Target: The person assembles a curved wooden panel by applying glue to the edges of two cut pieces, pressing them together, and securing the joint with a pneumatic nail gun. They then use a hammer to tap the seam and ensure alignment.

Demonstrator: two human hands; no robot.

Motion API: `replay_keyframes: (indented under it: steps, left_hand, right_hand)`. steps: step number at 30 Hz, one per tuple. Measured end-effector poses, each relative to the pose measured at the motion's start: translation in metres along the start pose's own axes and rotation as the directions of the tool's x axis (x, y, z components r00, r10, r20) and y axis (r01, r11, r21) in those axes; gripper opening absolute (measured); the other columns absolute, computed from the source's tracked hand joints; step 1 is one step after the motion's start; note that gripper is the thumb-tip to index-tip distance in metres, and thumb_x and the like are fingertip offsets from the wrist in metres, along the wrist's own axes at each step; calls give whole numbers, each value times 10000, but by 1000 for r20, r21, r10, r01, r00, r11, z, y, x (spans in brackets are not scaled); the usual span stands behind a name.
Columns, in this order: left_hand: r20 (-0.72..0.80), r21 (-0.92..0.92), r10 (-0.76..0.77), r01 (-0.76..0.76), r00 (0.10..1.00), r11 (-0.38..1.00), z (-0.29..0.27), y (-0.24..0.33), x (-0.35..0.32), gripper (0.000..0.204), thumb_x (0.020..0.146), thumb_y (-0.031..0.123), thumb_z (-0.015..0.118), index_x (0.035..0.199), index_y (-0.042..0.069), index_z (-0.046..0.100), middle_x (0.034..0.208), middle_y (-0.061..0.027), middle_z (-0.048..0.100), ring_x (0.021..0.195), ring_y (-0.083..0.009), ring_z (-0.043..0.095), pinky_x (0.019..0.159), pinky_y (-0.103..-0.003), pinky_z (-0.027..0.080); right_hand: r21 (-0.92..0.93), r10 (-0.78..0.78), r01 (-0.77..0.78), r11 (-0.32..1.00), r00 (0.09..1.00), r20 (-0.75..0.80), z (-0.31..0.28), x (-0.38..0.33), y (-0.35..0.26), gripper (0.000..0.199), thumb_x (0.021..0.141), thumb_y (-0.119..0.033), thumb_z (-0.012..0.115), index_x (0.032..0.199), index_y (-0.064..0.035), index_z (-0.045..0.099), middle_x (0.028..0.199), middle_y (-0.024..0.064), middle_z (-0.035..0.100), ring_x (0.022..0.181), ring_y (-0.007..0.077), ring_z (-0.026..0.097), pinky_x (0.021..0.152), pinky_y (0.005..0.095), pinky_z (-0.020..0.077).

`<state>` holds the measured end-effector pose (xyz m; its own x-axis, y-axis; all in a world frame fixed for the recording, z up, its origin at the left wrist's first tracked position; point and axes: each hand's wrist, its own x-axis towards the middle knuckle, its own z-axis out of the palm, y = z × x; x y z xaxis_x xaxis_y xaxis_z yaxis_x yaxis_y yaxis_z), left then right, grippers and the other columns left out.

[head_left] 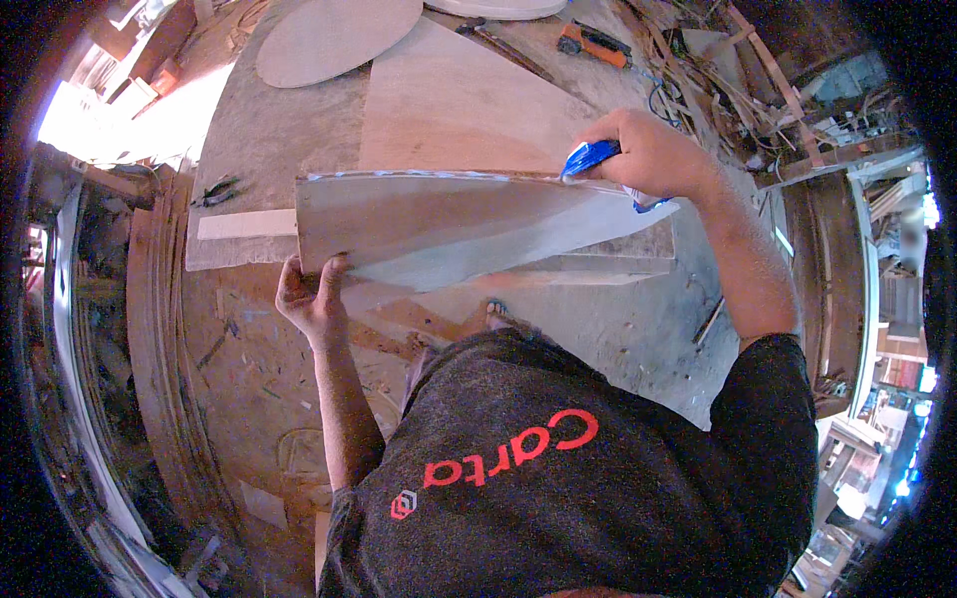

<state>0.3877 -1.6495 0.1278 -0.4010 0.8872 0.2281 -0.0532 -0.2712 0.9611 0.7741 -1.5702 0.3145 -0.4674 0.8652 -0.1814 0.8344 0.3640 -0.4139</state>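
Note:
A thin wooden panel is tilted up on its edge before me, at the near side of the workbench. My left hand grips its lower left corner, with the thumb and fingers around the edge. In my right hand is a blue-and-white glue pack, squeezed between the fingers. Its tip meets the panel's upper edge toward the right. A broken white line of glue lies along that edge, left of the tip. The pack's middle is hidden by my fingers.
Beyond the panel lies a flat wooden sheet. Oval boards rest at the back, with a hammer and an orange power tool nearby. Pliers and a pale strip lie at left. Scrap wood clutters the right.

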Motion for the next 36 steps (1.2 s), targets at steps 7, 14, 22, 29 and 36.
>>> replay_keyframes:
  steps: [7, 14, 22, 29, 36]
  left_hand:
    - [-17, 36, 11, -11, 1000, 999, -1, 3, -1, 201, 805, -2, 755, 967, -13, 638, 899, -66, 704, 785, -120, 650, 736, -256, 518]
    - [2, 81, 9, -9, 1000, 997, -1, 6, -2, 196, 824, 45, 753, 978, -17, 647, 894, -56, 703, 784, -115, 643, 736, -263, 520]
    - [-36, 17, 53, -52, 998, 998, -6, -2, -2, 187, 834, 32, 738, 989, -19, 645, 922, -67, 696, 783, -112, 636, 730, -261, 523]
    - [-10, 57, 16, -15, 1000, 998, -8, 2, -2, 201, 803, 35, 763, 953, -11, 638, 916, -66, 692, 793, -129, 637, 734, -269, 513]
    - [-49, 28, 34, -33, 998, 999, -6, -1, -1, 182, 805, 49, 752, 928, -6, 630, 889, -54, 681, 773, -130, 624, 732, -273, 507]
  right_hand:
    - [-26, 148, -146, 989, 984, 103, 0, -12, 10, 256, 789, -258, 754, 895, -28, 715, 755, 149, 679, 665, 222, 616, 671, 342, 473]
    - [65, 113, -110, 992, 993, -36, 19, -27, 59, 324, 778, -338, 757, 870, -30, 717, 760, 164, 680, 702, 275, 636, 705, 385, 487]
    - [84, 181, -177, 981, 983, -37, 25, -38, 78, 339, 769, -344, 771, 849, -20, 709, 713, 169, 666, 657, 265, 625, 677, 387, 488]
    - [106, 248, -249, 963, 968, 18, 27, -51, 99, 231, 777, -221, 759, 862, -11, 712, 735, 117, 686, 661, 169, 595, 650, 330, 463]
    - [157, 379, -378, 913, 925, 25, 32, -63, 114, 219, 774, -221, 772, 842, -19, 721, 692, 64, 672, 632, 129, 564, 606, 320, 439]
